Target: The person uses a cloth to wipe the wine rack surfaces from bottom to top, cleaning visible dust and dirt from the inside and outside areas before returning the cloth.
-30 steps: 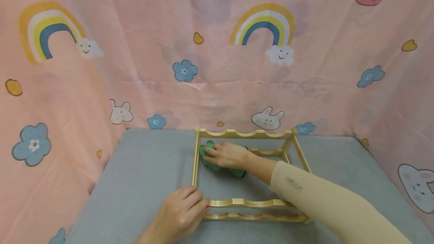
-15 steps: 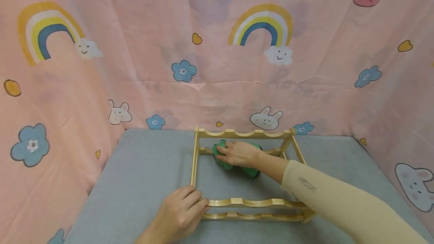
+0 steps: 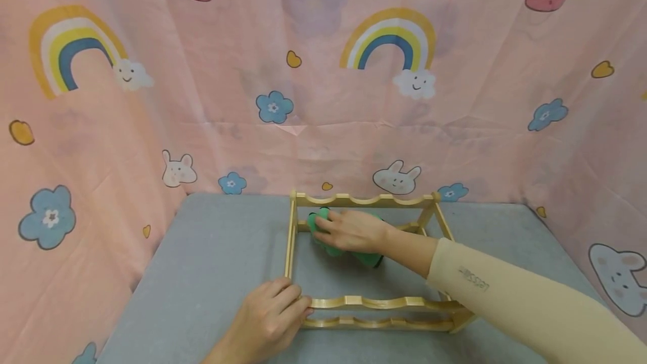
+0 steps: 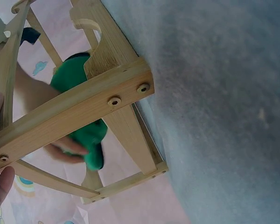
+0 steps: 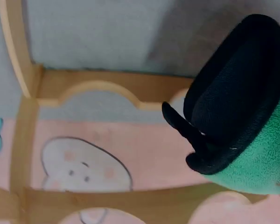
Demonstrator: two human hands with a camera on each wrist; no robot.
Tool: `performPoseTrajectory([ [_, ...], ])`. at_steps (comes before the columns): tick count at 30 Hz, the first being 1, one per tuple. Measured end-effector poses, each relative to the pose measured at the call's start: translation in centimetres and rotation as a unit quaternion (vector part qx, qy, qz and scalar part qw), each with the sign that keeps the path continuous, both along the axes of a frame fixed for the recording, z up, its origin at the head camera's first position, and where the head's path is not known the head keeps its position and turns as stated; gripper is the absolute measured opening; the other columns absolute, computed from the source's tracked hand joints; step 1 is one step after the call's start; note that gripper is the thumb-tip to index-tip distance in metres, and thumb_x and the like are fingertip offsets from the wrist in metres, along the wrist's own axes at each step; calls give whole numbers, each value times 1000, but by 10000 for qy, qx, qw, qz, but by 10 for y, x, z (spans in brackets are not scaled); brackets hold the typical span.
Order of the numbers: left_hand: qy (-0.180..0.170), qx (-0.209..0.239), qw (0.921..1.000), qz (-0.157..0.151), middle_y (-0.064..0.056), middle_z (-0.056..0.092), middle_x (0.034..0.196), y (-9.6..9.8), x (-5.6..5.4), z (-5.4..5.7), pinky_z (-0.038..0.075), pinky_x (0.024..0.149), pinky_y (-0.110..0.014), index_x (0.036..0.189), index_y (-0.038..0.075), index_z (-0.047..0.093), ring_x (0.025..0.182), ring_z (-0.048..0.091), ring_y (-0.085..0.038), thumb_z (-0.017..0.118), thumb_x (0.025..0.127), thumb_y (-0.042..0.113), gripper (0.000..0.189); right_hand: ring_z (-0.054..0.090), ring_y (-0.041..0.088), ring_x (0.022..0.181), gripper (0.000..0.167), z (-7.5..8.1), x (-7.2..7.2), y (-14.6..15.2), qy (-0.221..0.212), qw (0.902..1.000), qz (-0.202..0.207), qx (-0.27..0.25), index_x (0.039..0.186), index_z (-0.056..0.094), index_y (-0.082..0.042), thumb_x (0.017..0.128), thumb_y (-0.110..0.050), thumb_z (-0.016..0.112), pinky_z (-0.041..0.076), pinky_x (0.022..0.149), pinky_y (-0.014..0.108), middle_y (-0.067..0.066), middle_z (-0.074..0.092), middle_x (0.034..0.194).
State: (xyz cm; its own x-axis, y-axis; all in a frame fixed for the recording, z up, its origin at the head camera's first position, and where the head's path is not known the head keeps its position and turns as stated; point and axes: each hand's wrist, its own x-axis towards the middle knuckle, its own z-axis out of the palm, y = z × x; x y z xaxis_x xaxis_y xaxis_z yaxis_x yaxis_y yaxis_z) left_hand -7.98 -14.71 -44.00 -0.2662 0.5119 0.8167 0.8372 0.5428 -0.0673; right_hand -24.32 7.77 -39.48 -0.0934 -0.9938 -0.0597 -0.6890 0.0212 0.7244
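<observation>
My left hand point(image 3: 270, 316) grips the near left corner of a light wooden rack point(image 3: 354, 301) with scalloped rails. In the left wrist view, its fingertips point(image 4: 3, 184) show beside the frame. Inside the rack my right hand point(image 3: 354, 230) holds a green plush thing point(image 3: 373, 259) from above, fingers curled over its lobed left end. The left wrist view shows the plush, rounded and green, partly behind a rack bar, with the right fingers around its lower end. In the right wrist view, the plush point(image 5: 261, 172) has a black hollow-looking face and small black prongs.
The rack stands on a grey cloth-covered table point(image 3: 217, 251), its far rail point(image 3: 364, 200) near a pink patterned curtain point(image 3: 323, 100). Side bars point(image 3: 290, 240) and upper rails surround the right hand and the plush.
My right hand moved the plush thing rightward inside the rack, then slightly back left. The left hand and the rack stayed put.
</observation>
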Motion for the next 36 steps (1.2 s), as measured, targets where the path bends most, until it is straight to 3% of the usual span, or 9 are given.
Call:
performPoseTrajectory([
  [6, 30, -11, 10000, 35, 3, 61, 79, -1, 0, 0, 48, 58, -17, 86, 11, 76, 72, 58, -14, 56, 109, 20, 32, 43, 16, 75, 31, 19, 5, -11, 85, 9986, 260, -453, 135, 66, -20, 105, -27, 66, 41, 54, 24, 8, 58, 120],
  [9, 82, -23, 10000, 36, 3, 62, 79, 0, 0, 0, 48, 58, -17, 85, 11, 76, 72, 58, -14, 56, 109, 20, 32, 41, 17, 75, 33, 25, 5, -14, 220, 9979, 157, -592, 137, 64, -20, 105, -28, 65, 39, 53, 24, 9, 58, 126],
  [14, 191, -12, 9998, -9, 3, 61, 78, 1, -1, 1, 48, 58, -18, 86, 10, 75, 72, 58, -14, 57, 109, 19, 31, 46, 18, 78, 46, 25, -3, -18, 548, 9961, -208, -656, 143, 59, -20, 101, -35, 70, 41, 53, 24, 11, 55, 139],
  [22, 48, 34, 10000, -38, 3, 61, 79, 0, 1, 0, 47, 57, -16, 86, 10, 75, 72, 58, -14, 57, 109, 20, 31, 65, 30, 88, 48, 22, -12, -16, 544, 9951, -248, -783, 141, 59, -17, 99, -36, 73, 54, 58, 28, 14, 54, 133],
  [36, -20, 110, 9999, -99, 3, 60, 78, 2, 1, 2, 51, 60, -20, 85, 10, 74, 73, 58, -14, 58, 109, 20, 30, 48, 18, 72, 37, 32, -7, 23, 312, 9977, -362, -478, 134, 63, -19, 99, -27, 75, 40, 50, 24, 12, 54, 124],
])
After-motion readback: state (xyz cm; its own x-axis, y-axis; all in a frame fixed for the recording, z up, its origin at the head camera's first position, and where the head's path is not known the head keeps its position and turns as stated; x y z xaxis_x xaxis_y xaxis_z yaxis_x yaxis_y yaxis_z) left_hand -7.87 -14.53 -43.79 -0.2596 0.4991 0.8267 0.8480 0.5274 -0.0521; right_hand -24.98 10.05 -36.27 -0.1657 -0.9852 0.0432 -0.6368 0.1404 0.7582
